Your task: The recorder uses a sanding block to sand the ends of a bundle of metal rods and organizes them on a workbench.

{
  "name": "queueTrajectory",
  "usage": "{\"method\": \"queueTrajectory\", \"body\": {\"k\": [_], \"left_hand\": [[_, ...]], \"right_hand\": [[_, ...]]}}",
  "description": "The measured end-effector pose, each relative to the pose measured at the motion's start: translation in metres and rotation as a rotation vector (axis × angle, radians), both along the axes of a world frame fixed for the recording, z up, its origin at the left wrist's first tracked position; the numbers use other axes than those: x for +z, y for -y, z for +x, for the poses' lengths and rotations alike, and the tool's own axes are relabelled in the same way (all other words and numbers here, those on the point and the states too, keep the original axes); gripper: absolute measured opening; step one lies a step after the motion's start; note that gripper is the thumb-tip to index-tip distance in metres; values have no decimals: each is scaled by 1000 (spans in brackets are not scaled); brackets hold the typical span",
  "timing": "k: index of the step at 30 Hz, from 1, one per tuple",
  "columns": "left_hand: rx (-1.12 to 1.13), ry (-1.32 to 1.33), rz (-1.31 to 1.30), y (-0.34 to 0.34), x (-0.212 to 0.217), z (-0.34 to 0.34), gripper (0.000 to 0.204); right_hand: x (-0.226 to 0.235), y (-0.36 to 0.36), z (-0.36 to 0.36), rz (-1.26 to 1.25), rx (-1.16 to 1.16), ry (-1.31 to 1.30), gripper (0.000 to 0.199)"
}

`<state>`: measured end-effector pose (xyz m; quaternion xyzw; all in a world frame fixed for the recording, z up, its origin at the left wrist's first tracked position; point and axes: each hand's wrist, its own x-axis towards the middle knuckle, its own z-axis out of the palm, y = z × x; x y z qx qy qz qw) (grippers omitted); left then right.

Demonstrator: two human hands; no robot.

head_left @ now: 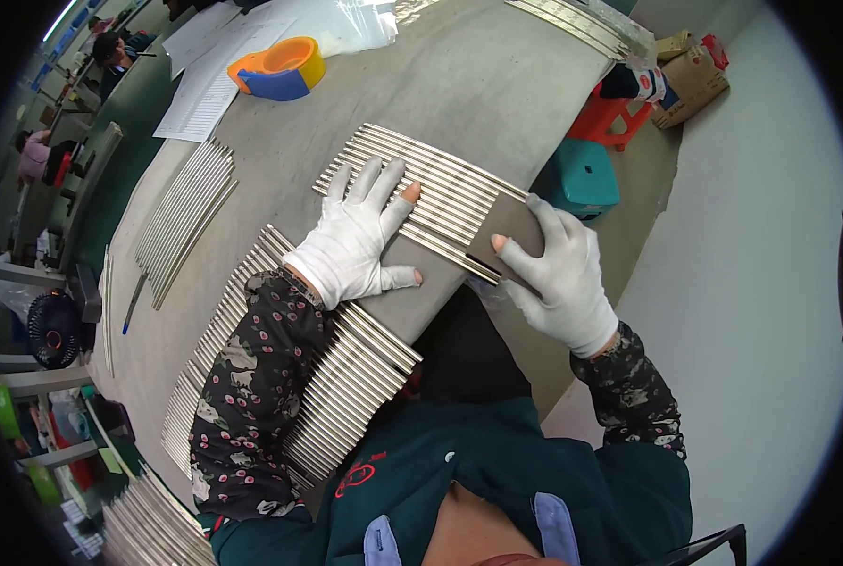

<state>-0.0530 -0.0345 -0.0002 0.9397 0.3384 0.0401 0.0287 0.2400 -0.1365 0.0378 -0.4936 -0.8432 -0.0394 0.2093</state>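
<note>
A row of shiny metal rods point(440, 184) lies side by side on the grey table. My left hand point(346, 247), in a white glove with bare thumb and fingertip, rests flat on the rods' left part, fingers spread. At their right ends, my right hand point(567, 278), gloved likewise, grips a flat grey-brown square sheet point(509, 224), its thumb near the front edge and its fingers at the far right corner. The sheet covers the rod ends. Nearer me, a larger row of rods point(350, 387) lies partly under my left forearm.
Another rod bundle point(185, 222) lies at the left beside a pen point(134, 304). An orange-and-blue tape roll point(278, 71) and paper sheets point(200, 94) sit at the back. Beyond the table's right edge stand a teal stool point(582, 179), a red stool point(608, 118) and a cardboard box point(693, 85).
</note>
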Motion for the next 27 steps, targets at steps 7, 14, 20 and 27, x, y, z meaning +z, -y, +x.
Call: {"method": "queueTrajectory", "body": {"k": [7, 14, 20, 27], "left_hand": [[7, 12, -1, 4, 1, -2, 107], [14, 3, -13, 10, 3, -5, 107], [15, 17, -21, 11, 1, -7, 107], [27, -30, -14, 12, 4, -5, 107]], "right_hand": [[1, 39, 43, -50, -105, 38, 60], [-12, 40, 29, -14, -65, -9, 60], [-1, 20, 3, 1, -15, -18, 55], [-1, -5, -34, 13, 14, -51, 46]]}}
